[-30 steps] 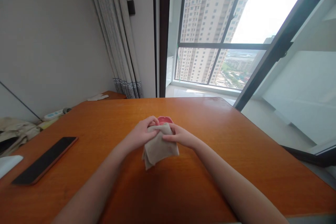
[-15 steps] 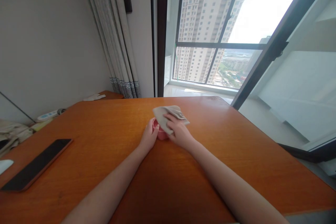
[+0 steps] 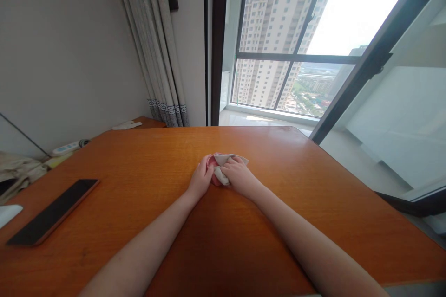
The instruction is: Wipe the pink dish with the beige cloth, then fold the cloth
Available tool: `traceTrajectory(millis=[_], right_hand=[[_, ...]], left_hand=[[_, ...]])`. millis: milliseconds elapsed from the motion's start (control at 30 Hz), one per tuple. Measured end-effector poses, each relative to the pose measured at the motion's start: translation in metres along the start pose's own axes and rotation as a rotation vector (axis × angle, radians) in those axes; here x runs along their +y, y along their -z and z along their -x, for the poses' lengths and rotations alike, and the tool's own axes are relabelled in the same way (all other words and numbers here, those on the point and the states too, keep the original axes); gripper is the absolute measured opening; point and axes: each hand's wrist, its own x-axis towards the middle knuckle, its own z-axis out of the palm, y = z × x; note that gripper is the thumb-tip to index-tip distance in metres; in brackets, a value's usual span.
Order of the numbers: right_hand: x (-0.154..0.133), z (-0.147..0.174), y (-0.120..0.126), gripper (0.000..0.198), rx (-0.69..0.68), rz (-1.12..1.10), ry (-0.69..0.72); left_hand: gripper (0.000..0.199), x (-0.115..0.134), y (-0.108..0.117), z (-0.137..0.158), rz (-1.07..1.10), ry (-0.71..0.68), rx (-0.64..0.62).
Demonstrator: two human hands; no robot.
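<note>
A small pink bowl-like container (image 3: 212, 161) sits on the wooden table (image 3: 146, 158), in front of me. Wrapped round its left side is my left hand (image 3: 202, 175), fingers closed on the rim and wall. My right hand (image 3: 240, 175) grips a light grey-beige cloth (image 3: 222, 175) and pushes it down into the container. One corner of the cloth sticks out past the knuckles on the right. Most of the container is hidden by the cloth and both hands.
At the left lies a flat black slab with a reddish edge (image 3: 54, 213), with a white object (image 3: 9, 214) beside it. A power strip (image 3: 69, 147) and bundled fabric (image 3: 19, 171) are along the left edge. Beyond the table are a curtain (image 3: 153, 46) and a window (image 3: 278, 58).
The cloth, spread over the container before, is now bunched down inside it. My right hand has lowered with it. My left hand keeps its hold. The view has shifted slightly.
</note>
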Motion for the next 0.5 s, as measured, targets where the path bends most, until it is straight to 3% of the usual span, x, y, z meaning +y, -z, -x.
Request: traceTrajectory(millis=[100, 200, 267, 367, 500], right_hand=[[-0.007, -0.001, -0.005, 0.004, 0.049, 0.020, 0.016], [-0.021, -0.003, -0.012, 0.010, 0.212, 0.085, -0.029], [-0.029, -0.006, -0.015, 0.012, 0.312, 0.124, -0.071], [-0.030, -0.008, -0.016, 0.015, 0.335, 0.129, -0.027], [-0.009, -0.007, -0.008, 0.020, 0.230, 0.102, 0.169]], left_hand=[[0.040, 0.011, -0.007, 0.002, 0.217, 0.069, 0.100], [0.051, 0.026, -0.020, 0.010, 0.511, 0.190, 0.264], [0.048, 0.034, -0.026, 0.015, 0.649, 0.230, 0.260], [0.032, 0.034, -0.023, 0.015, 0.566, 0.209, 0.270], [0.028, 0.025, -0.001, 0.001, 0.276, 0.080, 0.225]])
